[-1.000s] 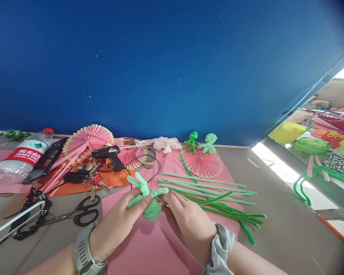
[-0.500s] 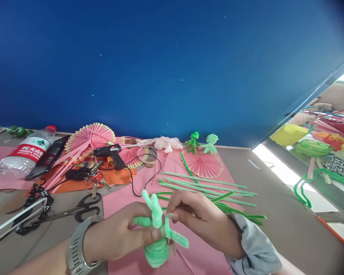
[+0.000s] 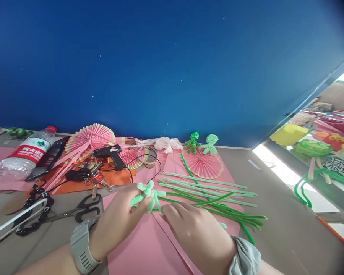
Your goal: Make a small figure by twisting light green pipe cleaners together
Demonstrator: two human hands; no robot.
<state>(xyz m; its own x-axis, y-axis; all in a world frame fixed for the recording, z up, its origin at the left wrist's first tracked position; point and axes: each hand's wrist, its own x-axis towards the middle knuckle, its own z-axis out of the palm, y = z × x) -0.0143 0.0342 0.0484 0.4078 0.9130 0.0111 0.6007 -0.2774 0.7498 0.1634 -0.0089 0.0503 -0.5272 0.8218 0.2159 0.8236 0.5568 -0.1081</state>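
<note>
A mint-green pipe cleaner figure is pinched between the thumb and fingers of my left hand. Several fuzzy stubs stick out of its top and sides, and my fingers cover part of it. Just to its right, my right hand is closed on a mint strand that runs from the figure; the fingertips are partly hidden behind the back of the hand. Loose light and dark green pipe cleaners lie beyond my right hand. Both hands are above a pink paper sheet.
Black-handled scissors, keys and a black glue gun lie to the left. Farther left are a water bottle and a beaded strand. Two small green figures stand by a pink paper fan near the blue wall.
Both hands have turned, and the figure has moved up and away, tipped so its top faces me. My right hand now has its back upward and has drawn the strand down and right.
</note>
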